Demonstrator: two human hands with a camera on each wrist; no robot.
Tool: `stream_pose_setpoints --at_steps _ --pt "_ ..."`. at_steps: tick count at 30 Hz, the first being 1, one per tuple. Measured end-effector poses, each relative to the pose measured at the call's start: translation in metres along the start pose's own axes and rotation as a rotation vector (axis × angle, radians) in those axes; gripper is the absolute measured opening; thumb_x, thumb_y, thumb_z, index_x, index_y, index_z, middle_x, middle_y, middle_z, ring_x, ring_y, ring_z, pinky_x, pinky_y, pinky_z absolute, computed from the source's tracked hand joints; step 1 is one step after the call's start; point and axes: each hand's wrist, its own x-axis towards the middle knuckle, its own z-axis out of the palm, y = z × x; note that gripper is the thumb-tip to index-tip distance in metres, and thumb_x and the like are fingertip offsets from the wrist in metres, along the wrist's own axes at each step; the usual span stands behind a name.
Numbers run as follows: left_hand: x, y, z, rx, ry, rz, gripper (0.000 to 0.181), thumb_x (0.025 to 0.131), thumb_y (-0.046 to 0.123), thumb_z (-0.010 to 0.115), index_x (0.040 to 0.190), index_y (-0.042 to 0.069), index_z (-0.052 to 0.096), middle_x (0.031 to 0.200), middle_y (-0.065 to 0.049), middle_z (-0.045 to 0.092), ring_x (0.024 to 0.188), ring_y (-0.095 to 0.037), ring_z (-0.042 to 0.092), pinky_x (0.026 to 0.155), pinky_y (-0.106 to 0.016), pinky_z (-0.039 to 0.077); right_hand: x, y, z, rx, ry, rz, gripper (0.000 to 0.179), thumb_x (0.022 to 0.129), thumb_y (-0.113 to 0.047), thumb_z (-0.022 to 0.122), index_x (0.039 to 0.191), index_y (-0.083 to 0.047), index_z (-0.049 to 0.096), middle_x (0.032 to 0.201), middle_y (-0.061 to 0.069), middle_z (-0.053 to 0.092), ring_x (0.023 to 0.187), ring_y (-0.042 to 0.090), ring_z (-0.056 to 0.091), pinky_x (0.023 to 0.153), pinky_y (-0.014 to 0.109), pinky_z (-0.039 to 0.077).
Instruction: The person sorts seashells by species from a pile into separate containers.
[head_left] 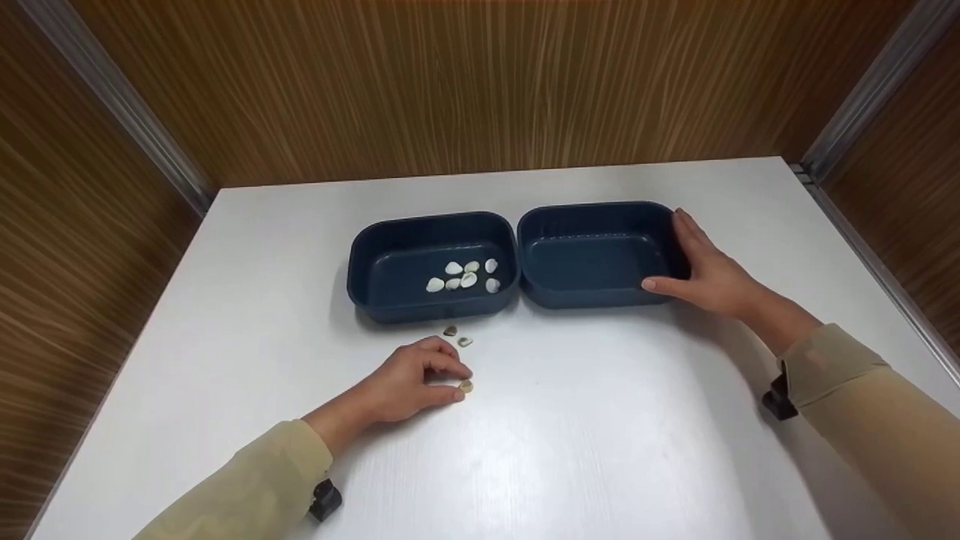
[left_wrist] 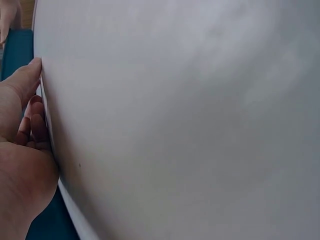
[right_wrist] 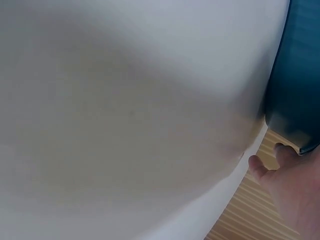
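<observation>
In the head view my left hand (head_left: 409,379) is low over the white table, thumb and index fingertips pinching a small yellowish seashell (head_left: 466,386). Just beyond them lie a brown shell (head_left: 450,331) and a pale shell (head_left: 465,342). Several white shells (head_left: 469,280) lie in the left dark blue box (head_left: 431,311), mostly toward its right side. My right hand (head_left: 712,277) rests against the right end of the other blue box (head_left: 600,298), thumb at the front rim and straight fingers at the back corner. No shells show inside that box.
Both boxes stand side by side, close together, on the white table (head_left: 247,300). Wood-patterned panels (head_left: 480,90) rise behind and at both sides. A black wrist device (head_left: 325,500) sits under the left sleeve, another (head_left: 780,397) under the right.
</observation>
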Motion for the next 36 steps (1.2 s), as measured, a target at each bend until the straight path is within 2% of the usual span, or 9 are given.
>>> stream_pose_setpoints --at_steps 10,16,20,24,32,36 --pt "0.001 0.001 0.001 0.011 0.003 0.022 0.018 0.092 0.013 0.085 0.109 0.018 0.085 0.115 0.006 0.062 0.108 -0.017 0.061 0.099 -0.032 0.05 0.0 -0.001 -0.001 0.007 -0.003 0.011 0.122 0.095 -0.059 0.074 0.169 -0.018 -0.014 0.177 0.003 -0.018 0.163 0.034 -0.008 0.127 0.066 0.007" --pt "0.001 0.002 0.002 -0.004 -0.007 0.013 0.015 0.092 0.011 0.084 0.104 0.019 0.083 0.113 0.008 0.062 0.107 -0.015 0.06 0.098 -0.03 0.05 0.0 -0.001 -0.001 0.002 0.0 0.004 0.123 0.095 -0.057 0.075 0.169 -0.014 -0.013 0.177 0.005 -0.017 0.163 0.032 -0.009 0.128 0.063 0.007" --pt "0.001 0.004 0.003 -0.018 -0.01 0.015 0.014 0.091 0.009 0.084 0.101 0.019 0.082 0.109 0.009 0.064 0.105 -0.015 0.06 0.095 -0.028 0.049 0.0 -0.001 0.0 0.001 -0.004 0.008 0.123 0.095 -0.058 0.074 0.169 -0.015 -0.014 0.177 0.005 -0.018 0.163 0.033 -0.009 0.128 0.064 0.006" --pt "0.001 0.006 0.003 0.009 -0.015 0.026 0.014 0.091 0.008 0.083 0.1 0.02 0.081 0.103 0.01 0.068 0.102 -0.016 0.059 0.092 -0.029 0.048 0.0 -0.001 0.0 -0.001 -0.006 0.014 0.123 0.095 -0.059 0.073 0.169 -0.017 -0.015 0.177 0.004 -0.018 0.163 0.033 -0.009 0.127 0.065 0.006" --pt "0.002 0.01 0.005 0.025 -0.059 0.004 0.013 0.092 0.009 0.081 0.098 0.019 0.076 0.094 0.013 0.069 0.1 -0.014 0.059 0.092 -0.03 0.048 0.0 -0.001 0.0 0.002 -0.003 0.011 0.122 0.095 -0.059 0.074 0.17 -0.017 -0.013 0.177 0.003 -0.017 0.163 0.032 -0.008 0.127 0.064 0.007" --pt "0.004 0.014 0.004 -0.007 -0.081 0.0 0.011 0.095 0.009 0.078 0.099 0.017 0.073 0.093 0.01 0.067 0.095 -0.013 0.06 0.086 -0.028 0.049 0.0 -0.002 0.001 0.009 -0.006 0.016 0.122 0.095 -0.057 0.074 0.169 -0.017 -0.014 0.177 0.003 -0.018 0.163 0.032 -0.009 0.127 0.065 0.007"
